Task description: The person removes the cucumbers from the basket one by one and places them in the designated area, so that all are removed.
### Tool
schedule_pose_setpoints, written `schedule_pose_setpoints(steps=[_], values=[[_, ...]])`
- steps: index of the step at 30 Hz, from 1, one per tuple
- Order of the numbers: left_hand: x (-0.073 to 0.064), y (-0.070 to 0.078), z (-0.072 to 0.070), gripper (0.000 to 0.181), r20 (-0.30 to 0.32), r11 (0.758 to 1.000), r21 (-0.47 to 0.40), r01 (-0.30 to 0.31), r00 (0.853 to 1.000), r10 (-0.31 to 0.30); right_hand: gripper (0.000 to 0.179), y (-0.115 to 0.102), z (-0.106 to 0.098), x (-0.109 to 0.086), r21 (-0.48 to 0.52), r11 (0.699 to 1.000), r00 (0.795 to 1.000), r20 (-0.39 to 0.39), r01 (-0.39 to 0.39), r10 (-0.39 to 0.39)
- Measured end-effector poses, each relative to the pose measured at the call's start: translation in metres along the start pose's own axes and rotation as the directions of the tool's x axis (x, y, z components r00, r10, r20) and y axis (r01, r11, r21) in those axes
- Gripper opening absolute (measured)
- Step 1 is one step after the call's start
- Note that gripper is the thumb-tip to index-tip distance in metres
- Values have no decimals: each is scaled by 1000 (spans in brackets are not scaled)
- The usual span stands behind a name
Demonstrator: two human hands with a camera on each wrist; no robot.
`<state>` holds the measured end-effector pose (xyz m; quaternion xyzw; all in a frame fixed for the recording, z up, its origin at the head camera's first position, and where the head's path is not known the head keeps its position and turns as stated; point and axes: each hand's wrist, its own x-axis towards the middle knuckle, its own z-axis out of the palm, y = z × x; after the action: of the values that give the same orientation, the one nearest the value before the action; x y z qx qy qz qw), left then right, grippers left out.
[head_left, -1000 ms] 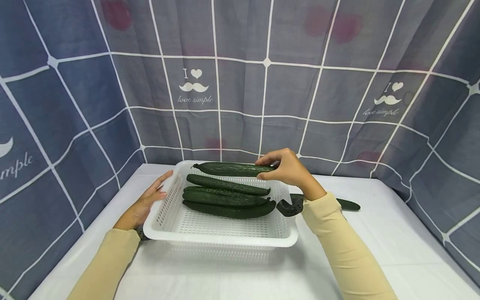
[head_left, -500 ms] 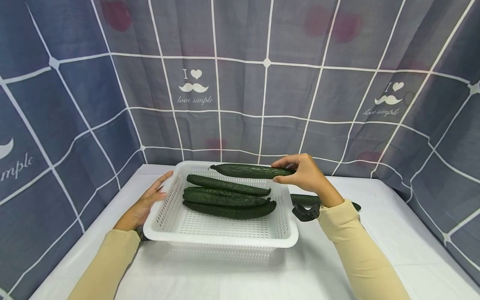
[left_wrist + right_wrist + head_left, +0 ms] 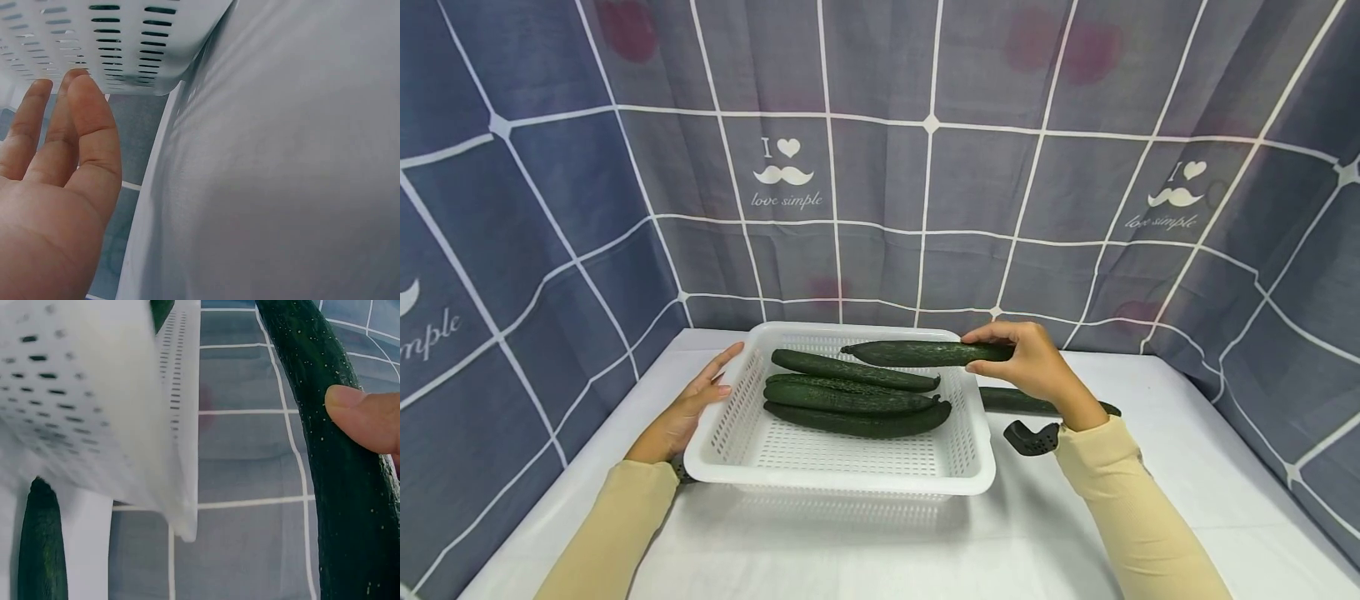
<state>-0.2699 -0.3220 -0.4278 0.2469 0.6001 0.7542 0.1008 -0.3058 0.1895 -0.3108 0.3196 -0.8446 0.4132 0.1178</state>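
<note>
My right hand (image 3: 1032,368) pinches a dark green cucumber (image 3: 917,353) near its right end, thumb in front and fingers behind. That cucumber lies level above the far right part of a white plastic basket (image 3: 842,480), its right end past the basket's rim. In the right wrist view the thumb (image 3: 356,415) presses on its skin. My left hand (image 3: 683,410) is at the basket's left side, fingers extended; in the left wrist view the fingers (image 3: 94,119) reach up to the slotted wall. Several cucumbers (image 3: 857,419) lie side by side inside the basket.
Another cucumber (image 3: 1017,401) lies on the white tabletop (image 3: 1195,467) right of the basket, partly hidden by my right arm. A grey checked curtain (image 3: 880,183) encloses the back and both sides.
My right hand has moved the held cucumber to the right and slightly nearer and lower, from over the basket's far edge. The left hand and the basket have stayed in place.
</note>
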Motion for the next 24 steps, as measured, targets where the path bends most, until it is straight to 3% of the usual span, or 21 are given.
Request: schedule_pose_setpoints(steps=[24], values=[[0, -2, -2, 63, -8, 1000, -7, 8, 1000, -8, 33, 41, -21, -42, -79, 990, 985, -120, 114, -123]])
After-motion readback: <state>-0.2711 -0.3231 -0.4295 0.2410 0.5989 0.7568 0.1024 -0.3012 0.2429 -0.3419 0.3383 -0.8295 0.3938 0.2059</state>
